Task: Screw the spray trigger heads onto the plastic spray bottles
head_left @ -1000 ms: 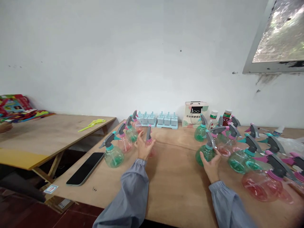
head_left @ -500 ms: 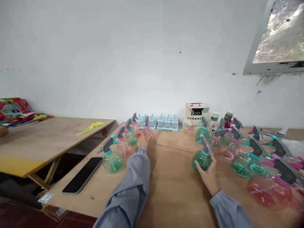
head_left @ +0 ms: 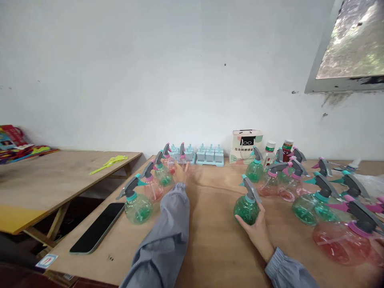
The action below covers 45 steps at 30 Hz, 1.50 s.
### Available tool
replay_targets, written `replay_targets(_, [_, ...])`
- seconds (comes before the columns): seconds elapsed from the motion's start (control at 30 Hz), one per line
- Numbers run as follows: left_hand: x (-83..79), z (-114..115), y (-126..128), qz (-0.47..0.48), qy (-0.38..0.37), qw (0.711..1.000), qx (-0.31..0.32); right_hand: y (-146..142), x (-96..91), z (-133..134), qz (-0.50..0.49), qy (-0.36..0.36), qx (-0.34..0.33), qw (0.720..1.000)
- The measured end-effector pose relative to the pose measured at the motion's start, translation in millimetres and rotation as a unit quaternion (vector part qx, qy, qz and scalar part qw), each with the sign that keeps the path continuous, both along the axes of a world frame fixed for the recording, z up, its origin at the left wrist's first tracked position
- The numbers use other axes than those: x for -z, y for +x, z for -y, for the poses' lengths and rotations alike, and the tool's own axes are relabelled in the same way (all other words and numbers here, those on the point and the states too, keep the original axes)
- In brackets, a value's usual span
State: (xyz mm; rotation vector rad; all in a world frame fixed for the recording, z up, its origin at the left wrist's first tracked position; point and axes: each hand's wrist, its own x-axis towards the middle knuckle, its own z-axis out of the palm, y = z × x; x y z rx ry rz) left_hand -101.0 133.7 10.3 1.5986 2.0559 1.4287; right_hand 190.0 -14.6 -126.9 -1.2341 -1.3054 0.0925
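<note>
My left hand (head_left: 181, 173) reaches far across the wooden table (head_left: 210, 248), fingers apart, right beside a small pink spray bottle (head_left: 182, 151) standing at the far end of a row. That row holds a green bottle (head_left: 135, 205), a pink one (head_left: 153, 187) and another green one (head_left: 163, 173). My right hand (head_left: 255, 229) wraps the base of a green spray bottle (head_left: 247, 207) with a grey trigger, which stands upright at the table's middle right.
Several more green and pink spray bottles (head_left: 318, 198) crowd the right side. A black phone (head_left: 93, 229) lies near the left edge. Blue ice-pop moulds (head_left: 210, 154), a white box (head_left: 246, 145) and two capped bottles (head_left: 270, 150) line the wall. A second table (head_left: 45, 180) stands left.
My left hand carried the small pink bottle from the table's middle to the far end of the row and let go. My right hand slid the green bottle left and nearer.
</note>
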Motion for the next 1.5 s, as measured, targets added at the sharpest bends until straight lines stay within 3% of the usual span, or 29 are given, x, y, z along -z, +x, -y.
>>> replay_targets(0.13, [18.8, 55, 40, 0.025, 0.049, 0.982, 0.179, -19, 1.9, -5, 0.014, -0.011, -0.058, 0.998])
replay_targets(0.2, [28.9, 87, 65, 0.049, 0.071, 0.938, 0.334, -36, 3.3, -6, 0.031, 0.004, -0.088, 0.996])
replay_targets(0.27, [35.4, 113, 87, 0.087, 0.089, 0.904, 0.410, -54, 5.2, -4, 0.045, 0.018, -0.109, 0.993])
replay_targets(0.3, [37.1, 122, 96, 0.106, 0.094, 0.900, 0.412, -61, 6.0, -2, 0.053, 0.020, -0.119, 0.991])
replay_targets(0.4, [38.5, 130, 109, 0.162, 0.102, 0.920, 0.341, -72, 4.0, 4, 0.111, 0.002, -0.161, 0.981])
replay_targets(0.5, [37.4, 121, 101, 0.223, 0.096, 0.917, 0.317, -52, -10.1, 0, 0.178, 0.005, -0.178, 0.968])
replay_targets(0.53, [36.5, 117, 95, 0.245, 0.091, 0.908, 0.328, -39, -17.3, -6, 0.177, 0.024, -0.152, 0.972])
replay_targets(0.6, [33.4, 112, 81, 0.296, 0.078, 0.881, 0.361, -4, -32.5, -21, 0.121, 0.081, -0.027, 0.989])
replay_targets(0.7, [26.1, 112, 65, 0.378, 0.038, 0.820, 0.428, 53, -47.3, -50, 0.089, 0.130, 0.154, 0.975])
replay_targets(0.77, [22.1, 115, 62, 0.413, 0.010, 0.783, 0.465, 82, -47.0, -66, 0.105, 0.126, 0.207, 0.965])
replay_targets(0.83, [20.4, 117, 65, 0.422, 0.010, 0.777, 0.468, 97, -39.5, -77, 0.113, 0.103, 0.229, 0.961])
replay_targets(1.0, [22.8, 118, 74, 0.412, 0.049, 0.813, 0.409, 95, -15.3, -89, 0.103, 0.048, 0.237, 0.965])
replay_targets(1.2, [19.5, 122, 68, 0.394, -0.021, 0.779, 0.488, 93, -6.1, -94, 0.090, 0.034, 0.239, 0.966])
replay_targets(1.33, [19.7, 125, 66, 0.404, -0.036, 0.778, 0.480, 97, -4.2, -97, 0.086, 0.021, 0.225, 0.970])
replay_targets(1.5, [22.1, 126, 69, 0.379, -0.037, 0.767, 0.517, 97, -2.9, -96, 0.093, 0.027, 0.221, 0.970])
